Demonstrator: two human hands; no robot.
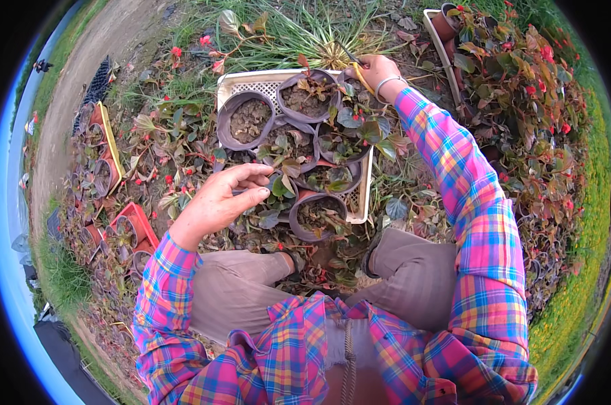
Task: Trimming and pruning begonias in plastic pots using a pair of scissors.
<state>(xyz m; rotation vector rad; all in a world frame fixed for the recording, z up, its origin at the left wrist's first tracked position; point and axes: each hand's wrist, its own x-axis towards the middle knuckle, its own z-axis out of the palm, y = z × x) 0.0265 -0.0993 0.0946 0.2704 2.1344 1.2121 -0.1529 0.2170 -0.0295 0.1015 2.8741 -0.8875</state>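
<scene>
My right hand (378, 73) is closed around a yellow-handled garden tool (360, 77) with a dark, narrow tip, beyond the far right corner of a cream plastic crate (362, 207). The palm hides part of the tool. My left hand (227, 197) hovers at the crate's left side, thumb and fingers apart, beside a leafy begonia (291, 167). Whether the fingertips touch its leaves I cannot tell. Several soft plastic pots stand in the crate; the far left pot (247, 121) shows only soil, and another pot (318, 217) at the near edge has a small plant.
Flowering begonias (528, 91) crowd the right side beside another cream crate (444, 61). On the left are a yellow crate (114, 147) and a red crate (146, 223) with pots. A grass clump (320, 40) grows beyond the cream crate. Fallen leaves and stems cover the ground.
</scene>
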